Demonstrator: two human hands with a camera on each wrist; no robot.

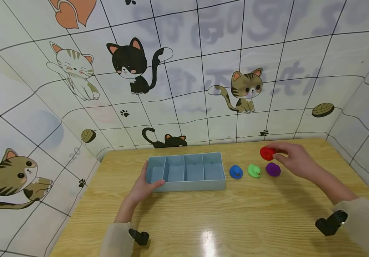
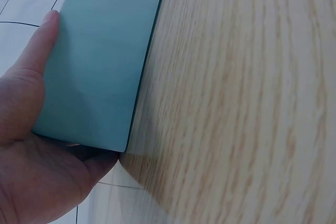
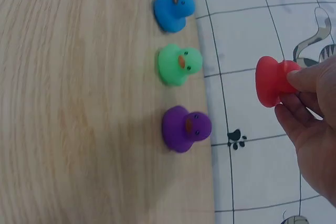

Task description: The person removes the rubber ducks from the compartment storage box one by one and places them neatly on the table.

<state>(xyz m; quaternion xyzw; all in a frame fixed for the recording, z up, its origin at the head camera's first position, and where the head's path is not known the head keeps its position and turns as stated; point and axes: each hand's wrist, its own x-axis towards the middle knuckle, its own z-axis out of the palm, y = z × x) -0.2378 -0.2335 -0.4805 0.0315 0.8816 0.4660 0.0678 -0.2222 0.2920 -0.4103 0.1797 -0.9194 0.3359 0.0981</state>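
Note:
A light blue box (image 1: pixel 184 186) with several compartments in a row lies on the table. My left hand (image 1: pixel 142 187) grips its left end, with the thumb over the front rim; in the left wrist view the thumb lies along the box wall (image 2: pixel 100 66). My right hand (image 1: pixel 295 159) pinches a red rubber duck (image 3: pixel 270 81) between thumb and fingers, lifted above the table. Below and left of that hand stand a purple duck (image 3: pixel 184 128), a green duck (image 3: pixel 177 65) and a blue duck (image 3: pixel 170 13) in a row, to the right of the box.
The wooden table (image 1: pixel 184 221) meets a white wall sheet (image 1: pixel 184 117) printed with grid lines and cartoon cats. Side sheets rise at left and right. A small black device (image 1: pixel 331 222) sits on my right wrist, another black device (image 1: pixel 139 236) on my left.

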